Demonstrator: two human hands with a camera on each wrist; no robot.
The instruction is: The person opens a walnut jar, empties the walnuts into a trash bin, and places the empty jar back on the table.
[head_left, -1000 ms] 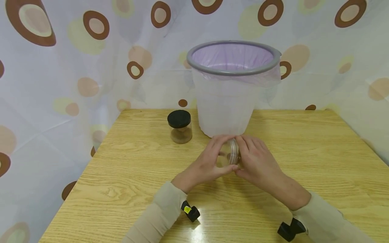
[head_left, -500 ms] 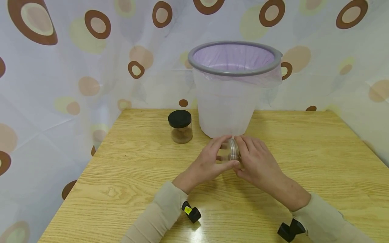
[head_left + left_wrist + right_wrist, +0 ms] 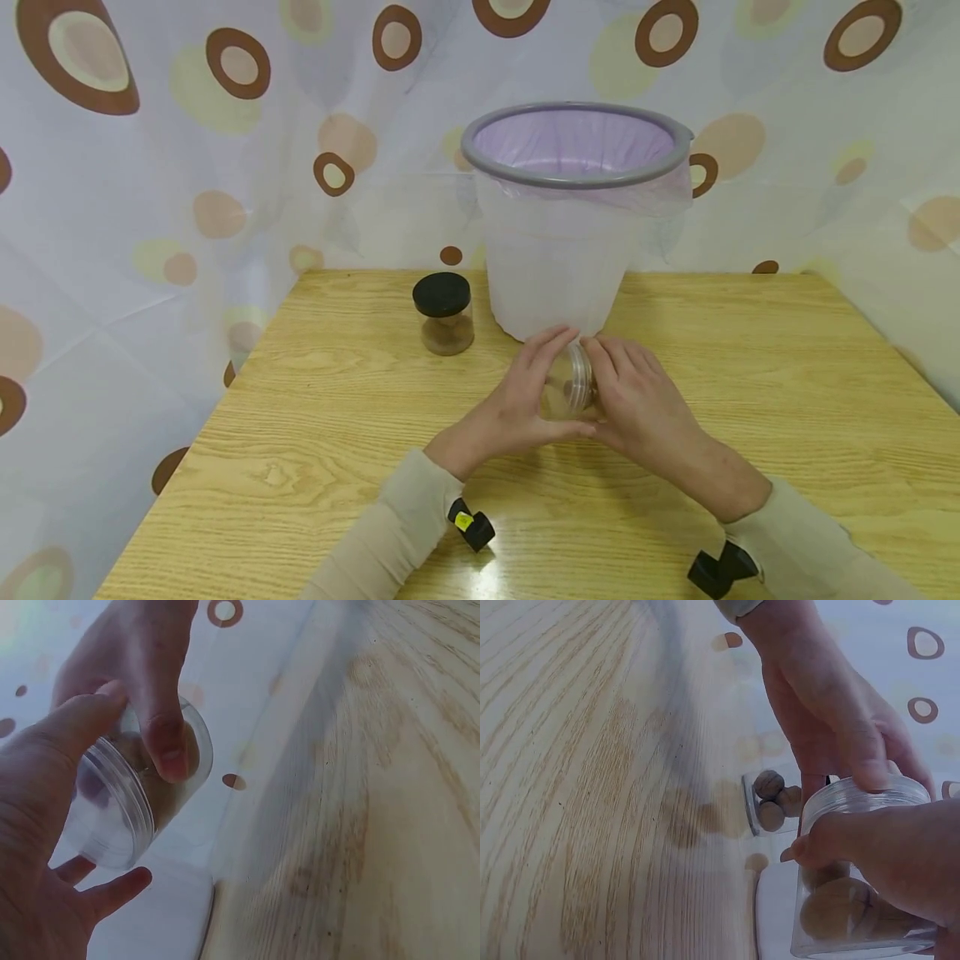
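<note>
You held the clear jar just below the centre of the head view, tipped over sideways in front of the bin. Its walls were transparent and smooth, ringed by a ridged band near the end facing frame left, and rounded brown balls showed through the body (one carried a dark line in the right-wrist view). Your right hand gripped the body, its fingers curled round it. Your left hand bracketed the ridged end with fingers spread, thumb below and fingertips above; whether the left thumb touched the jar, you could not have told. Half a second earlier those left fingers had sat closer in; now thumb and fingertips stood wider apart, uncovering more of the jar's lower side. The black-lidded jar, upright left of centre on the table, had stayed put.
</note>
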